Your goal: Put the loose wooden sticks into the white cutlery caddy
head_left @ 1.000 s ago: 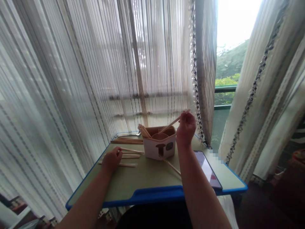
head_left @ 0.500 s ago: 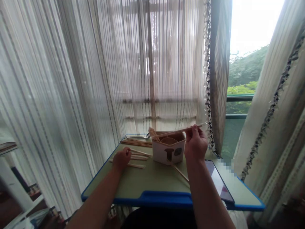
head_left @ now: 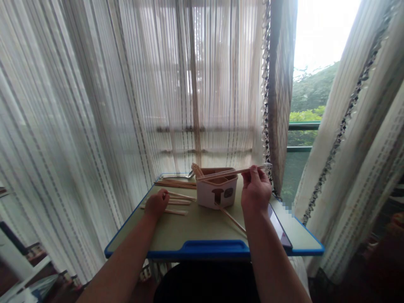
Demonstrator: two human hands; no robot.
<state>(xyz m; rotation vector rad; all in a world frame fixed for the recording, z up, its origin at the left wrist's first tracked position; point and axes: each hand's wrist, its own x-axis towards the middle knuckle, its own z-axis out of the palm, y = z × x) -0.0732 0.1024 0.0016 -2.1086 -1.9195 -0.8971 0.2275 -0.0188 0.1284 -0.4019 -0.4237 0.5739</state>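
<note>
My right hand [head_left: 256, 184] pinches a pair of chopsticks [head_left: 222, 174] in a clear wrapper, held slanting over the holder. The white holder [head_left: 205, 197] has a brown inner rim and a dark mushroom-shaped mark on its front. A bundle of light sticks [head_left: 197, 170] stands in its left part. At the left of the table my left hand [head_left: 158, 203] is closed, its curled fingers at the end of a wrapped pair of chopsticks [head_left: 182, 195]. More light chopsticks [head_left: 176, 211] lie beside and under it.
Brown chopsticks [head_left: 176, 184] and a metal spoon [head_left: 179, 176] lie at the table's back left. A light stick [head_left: 234, 221] lies before the holder. A phone [head_left: 279, 227] rests by my right forearm. The table [head_left: 195, 229] has a blue edge; curtains [head_left: 189, 84] hang behind.
The view has shifted slightly, so the table sits a little further left and higher. Both hands keep about the same places, with the right still holding the wrapped chopsticks over the holder.
</note>
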